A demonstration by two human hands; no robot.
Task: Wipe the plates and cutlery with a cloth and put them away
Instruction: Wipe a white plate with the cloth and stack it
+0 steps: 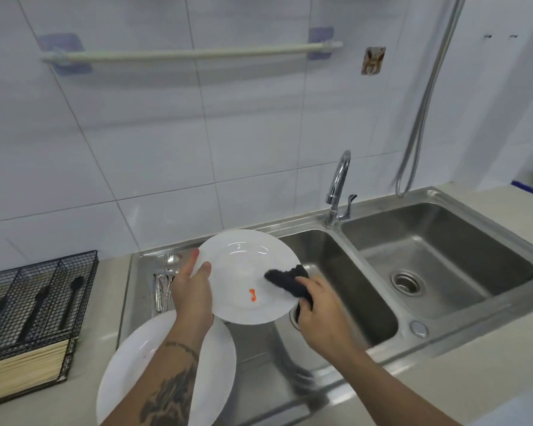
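We note the left hand (192,290) gripping the rim of a round white ceramic plate (246,272), tilted above the steel sink (366,305). The right hand (322,312) clutches a black cloth (285,279) against its face, beside an orange smear (252,295). A second white plate (130,364) lies below; metal cutlery (164,281) rests behind.

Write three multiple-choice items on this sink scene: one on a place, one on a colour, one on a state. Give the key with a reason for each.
1. Where does the cutlery lie?
A. On the sink's draining board
B. In the right basin
C. On the held plate

2. What colour is the smear on the held plate?
A. Green
B. Orange-red
C. Blue

3. What is the right hand doing?
A. Resting open on the counter
B. Turning the tap
C. Holding the dark cloth against the plate

Key: 1 A, it lies left of the basins, behind the left hand. 2 B, the mark is orange-red on white. 3 C, fingers curl round the cloth.
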